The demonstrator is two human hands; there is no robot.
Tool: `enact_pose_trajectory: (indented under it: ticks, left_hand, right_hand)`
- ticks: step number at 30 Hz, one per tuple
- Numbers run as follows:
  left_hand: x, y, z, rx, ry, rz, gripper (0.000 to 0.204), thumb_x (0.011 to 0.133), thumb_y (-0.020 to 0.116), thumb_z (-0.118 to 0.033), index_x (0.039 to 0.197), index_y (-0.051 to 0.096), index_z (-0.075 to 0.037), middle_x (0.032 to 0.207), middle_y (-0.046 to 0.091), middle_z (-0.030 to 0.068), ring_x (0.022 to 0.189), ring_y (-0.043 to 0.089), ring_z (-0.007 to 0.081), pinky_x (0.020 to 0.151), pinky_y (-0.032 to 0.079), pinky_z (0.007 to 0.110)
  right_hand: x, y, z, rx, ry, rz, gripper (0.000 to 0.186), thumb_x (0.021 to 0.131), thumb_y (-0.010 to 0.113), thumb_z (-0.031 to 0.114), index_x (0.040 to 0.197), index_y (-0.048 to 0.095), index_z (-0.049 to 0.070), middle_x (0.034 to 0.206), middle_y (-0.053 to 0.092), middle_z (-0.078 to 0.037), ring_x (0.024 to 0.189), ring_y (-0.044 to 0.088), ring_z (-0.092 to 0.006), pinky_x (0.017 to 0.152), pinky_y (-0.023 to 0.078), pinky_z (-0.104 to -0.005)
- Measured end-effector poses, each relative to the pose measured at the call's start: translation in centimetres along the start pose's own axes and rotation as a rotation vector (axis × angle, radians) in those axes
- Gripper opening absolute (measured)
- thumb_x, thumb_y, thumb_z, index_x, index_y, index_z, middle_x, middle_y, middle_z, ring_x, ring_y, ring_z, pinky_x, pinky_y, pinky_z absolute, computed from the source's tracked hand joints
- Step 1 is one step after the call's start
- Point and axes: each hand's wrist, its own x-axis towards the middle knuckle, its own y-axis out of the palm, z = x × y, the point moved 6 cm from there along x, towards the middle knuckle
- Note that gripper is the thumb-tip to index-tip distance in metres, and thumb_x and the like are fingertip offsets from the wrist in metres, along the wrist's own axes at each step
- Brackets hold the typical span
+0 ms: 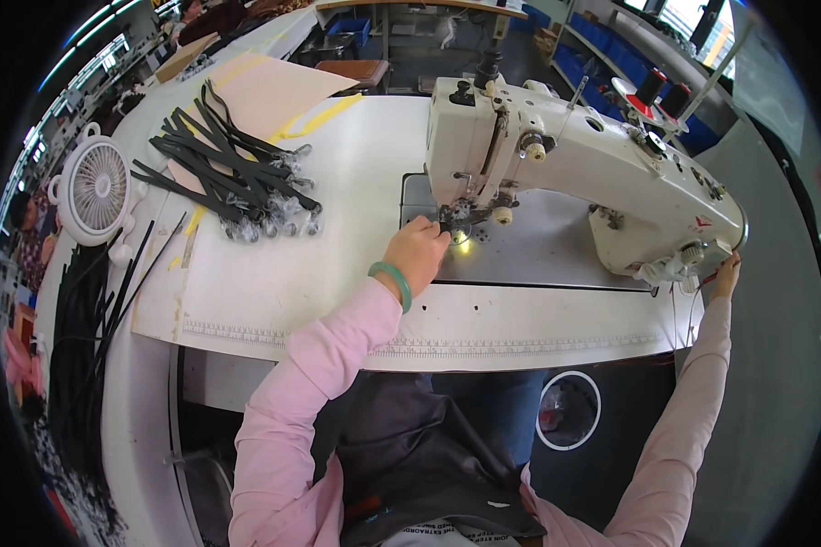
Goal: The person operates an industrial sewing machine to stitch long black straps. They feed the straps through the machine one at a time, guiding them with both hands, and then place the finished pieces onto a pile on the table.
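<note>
A white industrial sewing machine stands on the table in front of me, its small lamp lit beside the needle. My left hand, with a green bangle at the wrist, is at the presser foot. Its fingers are pinched together there; a small dark bit shows at the fingertips, too hidden to name. At the machine's right end, my right hand has its fingers curled at the lower edge of the handwheel. Part of those fingers is out of sight behind the machine.
Black straps with clear plastic-wrapped ends lie heaped at the table's left. A white fan stands beyond them, above long hanging black strips. Thread spools rise behind the machine. A white-rimmed bin sits below the table.
</note>
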Motion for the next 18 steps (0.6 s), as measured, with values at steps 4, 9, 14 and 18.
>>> enact_pose_trajectory:
  ticks: [4,9,14,18]
  left_hand:
    - [0.3,-0.1,-0.2,-0.037,-0.01,-0.006,0.011,0.072,0.056,-0.005,0.081,0.061,-0.003,0.088,0.061,0.009,0.089,0.053,0.0233,0.08,0.046,0.03]
    - [0.1,-0.5,-0.2,0.013,-0.016,-0.005,0.02,0.069,0.058,-0.003,0.088,0.062,-0.002,0.092,0.062,0.0116,0.091,0.056,0.025,0.079,0.048,0.032]
    - [0.0,-0.4,0.0,0.018,-0.035,0.007,0.014,0.074,0.056,-0.006,0.086,0.06,-0.002,0.09,0.061,0.0101,0.091,0.054,0.0234,0.081,0.046,0.03]
    - [1.1,-0.1,-1.0,0.007,0.017,-0.056,0.012,0.073,0.056,-0.006,0.083,0.06,-0.003,0.088,0.061,0.0089,0.09,0.054,0.0229,0.078,0.047,0.031]
  right_hand:
    - [-0.8,-0.5,0.0,0.099,-0.021,-0.03,0.045,0.093,0.04,0.04,0.116,0.049,0.003,0.107,0.054,-0.004,0.094,0.051,-0.0142,0.076,0.042,-0.0273]
    - [2.7,0.2,4.4,-0.135,-0.121,-0.055,0.047,0.092,0.042,0.039,0.115,0.049,-0.001,0.107,0.056,-0.009,0.097,0.052,-0.0174,0.082,0.042,-0.0295]
    - [3.1,0.4,2.7,-0.152,-0.02,0.002,0.046,0.092,0.043,0.039,0.113,0.05,-0.002,0.106,0.056,-0.01,0.095,0.053,-0.0171,0.082,0.042,-0.0288]
    - [1.5,-4.3,-1.0,-0.078,-0.115,0.025,0.046,0.094,0.038,0.039,0.115,0.048,-0.001,0.108,0.055,-0.01,0.097,0.052,-0.016,0.085,0.04,-0.0294]
